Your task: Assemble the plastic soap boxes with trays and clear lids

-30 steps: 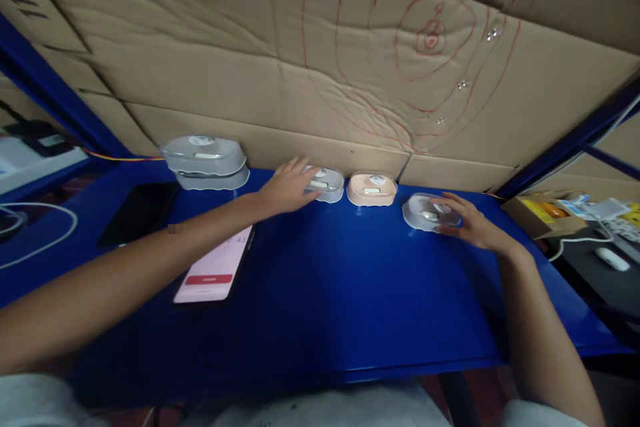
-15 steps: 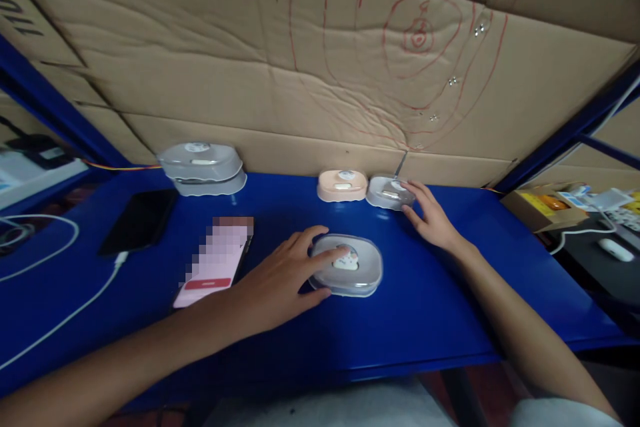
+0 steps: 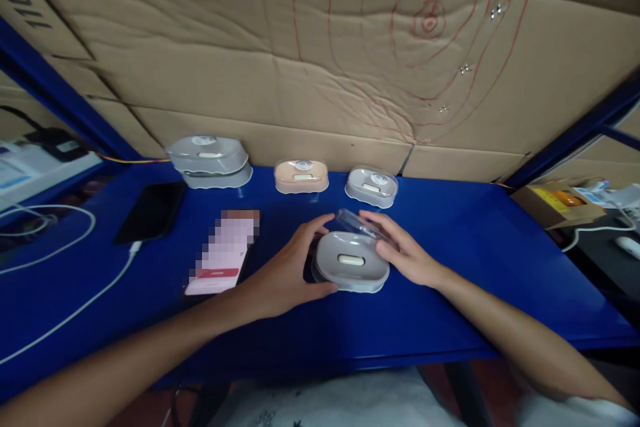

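Observation:
In front of me on the desk is a grey oval soap box [image 3: 352, 274] with a small cream bar in its middle. My left hand [image 3: 305, 263] curves round its left side, thumb at the front edge and fingers at the back. My right hand [image 3: 403, 250] grips a clear plastic lid [image 3: 357, 223], tilted up over the back right of the box. Behind stand a peach soap box [image 3: 301, 177] and a smaller grey soap box [image 3: 371, 187], both with clear lids and round stickers.
Stacked grey soap boxes [image 3: 210, 160] stand at the back left of the blue desk [image 3: 440, 320]. A lit phone [image 3: 223, 257] and a dark phone [image 3: 150, 213] with a white cable lie left. Cardboard [image 3: 225, 33] walls the back; a small carton [image 3: 550, 203] sits right.
My right hand has come from the back grey box to the front one, whose clear lid is now lifted off. The peach box and the back grey box stand further left.

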Demonstrator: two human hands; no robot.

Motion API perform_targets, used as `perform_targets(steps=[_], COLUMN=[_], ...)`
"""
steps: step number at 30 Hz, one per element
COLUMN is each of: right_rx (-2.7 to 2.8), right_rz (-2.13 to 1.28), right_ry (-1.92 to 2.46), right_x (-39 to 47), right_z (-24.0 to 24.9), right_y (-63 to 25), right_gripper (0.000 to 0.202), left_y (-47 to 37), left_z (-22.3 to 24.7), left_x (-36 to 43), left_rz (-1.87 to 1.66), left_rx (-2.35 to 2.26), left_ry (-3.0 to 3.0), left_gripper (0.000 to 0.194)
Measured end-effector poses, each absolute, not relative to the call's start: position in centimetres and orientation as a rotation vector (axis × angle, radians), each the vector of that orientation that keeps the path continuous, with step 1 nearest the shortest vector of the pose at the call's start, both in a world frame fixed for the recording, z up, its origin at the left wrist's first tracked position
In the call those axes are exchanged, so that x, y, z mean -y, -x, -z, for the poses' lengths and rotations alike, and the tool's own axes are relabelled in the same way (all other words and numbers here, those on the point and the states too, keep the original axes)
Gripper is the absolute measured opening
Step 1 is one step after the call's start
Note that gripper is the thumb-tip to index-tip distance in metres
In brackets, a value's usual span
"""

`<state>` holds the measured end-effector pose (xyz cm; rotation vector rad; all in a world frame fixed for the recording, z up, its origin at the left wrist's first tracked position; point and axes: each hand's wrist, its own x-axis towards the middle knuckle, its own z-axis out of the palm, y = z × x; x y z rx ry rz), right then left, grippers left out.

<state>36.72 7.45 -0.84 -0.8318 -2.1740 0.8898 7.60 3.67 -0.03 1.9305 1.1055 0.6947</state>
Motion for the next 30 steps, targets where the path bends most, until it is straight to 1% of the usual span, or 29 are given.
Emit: perform_targets(steps=[2, 5, 7, 8, 10, 13, 15, 16, 19, 21, 23, 25, 27, 29, 30], right_rx=[2.160, 2.294, 2.349, 2.358, 2.415, 2.602, 2.619, 2.576, 2.358, 2.169, 1.881, 1.506, 1.188, 1.112, 1.197], right_rz=[-0.742, -0.310, -0.093, -0.038, -0.030, -0.227, -0.412, -0.500, -0.753, -0.927, -1.155, -1.402, -1.561, -1.546, -1.460], right_ry=[0.934, 1.153, 1.265, 1.274, 1.140, 0.770, 0.659, 0.658, 0.731, 0.840, 0.933, 0.956, 0.926, 0.923, 0.939], right_x=[-8.1, -8.7, -8.8, -8.7, -8.1, -6.7, -5.8, -5.5, -5.6, -6.1, -6.8, -7.4, -7.8, -7.7, -7.5], right_z=[1.2, 1.5, 1.5, 1.4, 1.0, -0.1, -0.6, -0.7, -0.4, 0.1, 0.5, 0.6, 0.4, 0.1, 0.0], right_y=[-37.2, -37.8, -38.1, -38.1, -37.8, -36.7, -35.9, -35.6, -35.4, -35.5, -35.6, -35.6, -35.6, -35.6, -35.6], right_gripper=[0.057, 0.062, 0.057, 0.053, 0.049, 0.056, 0.059, 0.056, 0.036, 0.032, 0.034, 0.043, 0.050, 0.052, 0.049], left_y=[-7.2, -6.5, -6.1, -6.1, -6.2, -6.8, -7.3, -7.6, -8.1, -8.2, -8.2, -8.2, -8.1, -8.1, -8.1], left_z=[-0.3, -0.7, -0.9, -1.0, -1.1, -1.2, -1.1, -1.1, -1.0, -1.1, -1.3, -1.6, -1.8, -1.8, -1.8], left_x=[-3.8, -3.9, -3.8, -3.7, -3.7, -3.9, -4.0, -4.0, -3.9, -3.8, -3.8, -3.9, -4.1, -4.3, -4.3], left_rz=[-0.643, -0.464, -0.384, -0.377, -0.439, -0.667, -0.811, -0.845, -0.850, -0.853, -0.865, -0.891, -0.955, -1.029, -1.056], left_rx=[-1.149, -1.157, -1.142, -1.138, -1.135, -1.120, -1.081, -1.056, -0.999, -0.970, -0.949, -0.942, -0.937, -0.927, -0.927], left_ry=[-1.941, -1.989, -1.996, -1.995, -1.974, -1.859, -1.668, -1.537, -1.148, -0.985, -0.893, -0.829, -0.767, -0.721, -0.713], left_gripper=[0.108, 0.104, 0.103, 0.102, 0.098, 0.091, 0.094, 0.097, 0.109, 0.112, 0.107, 0.098, 0.091, 0.089, 0.089])
